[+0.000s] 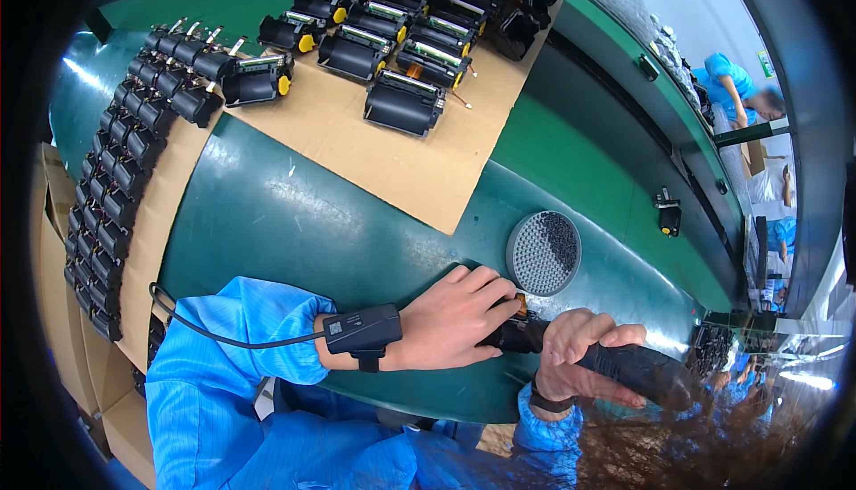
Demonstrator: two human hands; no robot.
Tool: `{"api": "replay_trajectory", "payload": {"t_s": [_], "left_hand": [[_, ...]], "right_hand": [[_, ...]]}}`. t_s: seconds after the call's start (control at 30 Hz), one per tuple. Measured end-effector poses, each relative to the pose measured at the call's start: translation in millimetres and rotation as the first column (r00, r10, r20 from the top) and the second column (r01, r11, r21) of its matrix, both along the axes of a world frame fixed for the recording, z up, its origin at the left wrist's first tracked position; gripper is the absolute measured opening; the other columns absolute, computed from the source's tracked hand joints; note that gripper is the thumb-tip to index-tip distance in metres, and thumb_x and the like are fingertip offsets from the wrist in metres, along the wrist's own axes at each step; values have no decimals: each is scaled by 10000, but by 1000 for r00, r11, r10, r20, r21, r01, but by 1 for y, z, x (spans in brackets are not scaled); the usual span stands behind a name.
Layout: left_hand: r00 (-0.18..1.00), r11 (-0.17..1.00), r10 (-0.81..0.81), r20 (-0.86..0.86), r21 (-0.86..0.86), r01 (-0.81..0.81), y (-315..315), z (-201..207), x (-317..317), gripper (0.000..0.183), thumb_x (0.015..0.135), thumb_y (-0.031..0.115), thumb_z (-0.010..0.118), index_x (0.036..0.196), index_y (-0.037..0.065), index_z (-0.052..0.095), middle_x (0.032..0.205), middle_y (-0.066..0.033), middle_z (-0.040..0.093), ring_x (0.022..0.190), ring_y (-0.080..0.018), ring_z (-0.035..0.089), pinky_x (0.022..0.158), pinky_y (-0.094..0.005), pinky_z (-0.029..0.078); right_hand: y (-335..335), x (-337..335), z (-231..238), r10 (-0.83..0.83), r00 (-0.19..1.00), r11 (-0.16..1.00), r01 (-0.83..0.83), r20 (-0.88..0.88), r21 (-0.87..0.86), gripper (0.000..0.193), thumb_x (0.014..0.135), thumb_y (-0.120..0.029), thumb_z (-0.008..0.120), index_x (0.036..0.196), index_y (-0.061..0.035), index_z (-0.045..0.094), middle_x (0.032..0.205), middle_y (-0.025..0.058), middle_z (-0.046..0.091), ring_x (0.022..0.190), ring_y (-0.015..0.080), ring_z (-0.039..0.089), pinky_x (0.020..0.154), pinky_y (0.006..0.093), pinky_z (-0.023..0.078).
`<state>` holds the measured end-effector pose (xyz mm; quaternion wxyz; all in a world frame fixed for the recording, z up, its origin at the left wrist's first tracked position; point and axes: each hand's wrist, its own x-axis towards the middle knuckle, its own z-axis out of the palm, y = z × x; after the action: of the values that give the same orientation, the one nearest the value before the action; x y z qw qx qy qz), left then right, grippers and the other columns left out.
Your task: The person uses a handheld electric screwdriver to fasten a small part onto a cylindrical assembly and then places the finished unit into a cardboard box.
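My left hand (459, 321) bends its fingers over a small black plastic module (515, 337) on the green bench; most of the module is hidden beneath the fingers. A bit of orange ribbon cable (521, 304) shows at its edge. My right hand (580, 352) is wrapped round a thick black electric screwdriver (646, 372), held slanted, with its front end close to the module. Its tip is hidden. Just beyond my hands stands a round grey dimpled tray (526, 263), with small black screws (560, 236) gathered on its right side.
Rows of black modules with yellow knobs (401, 102) cover a cardboard sheet (428, 173) at the back. Many black cylindrical parts (111, 196) line the left. A lone module (668, 215) lies at the right. A wrist device (361, 329) trails a cable. A person (736, 89) works beyond.
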<state>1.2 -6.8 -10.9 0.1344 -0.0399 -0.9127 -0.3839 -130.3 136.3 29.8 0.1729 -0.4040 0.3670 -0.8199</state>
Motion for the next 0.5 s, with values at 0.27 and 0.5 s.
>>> {"api": "replay_trajectory", "payload": {"t_s": [0.27,0.5], "left_hand": [[1000,1000,-11,9,-1,11,-2,1,-1,669,831,405,798,1347,10,639,1324,-101,565,1263,-284,498,1014,-422,427],[1000,1000,5,-15,5,-5,2,3,3,670,839,399,793,1362,13,629,1324,-107,565,1257,-292,501,1018,-428,427]], "right_hand": [[-9,-2,-5,65,992,998,-68,-105,-19,827,851,-853,580,1058,-61,468,650,60,551,472,184,544,432,338,494],[-7,3,-7,73,983,997,-76,-168,-12,832,819,-851,618,1015,-55,481,628,57,563,470,185,557,446,337,510]]}}
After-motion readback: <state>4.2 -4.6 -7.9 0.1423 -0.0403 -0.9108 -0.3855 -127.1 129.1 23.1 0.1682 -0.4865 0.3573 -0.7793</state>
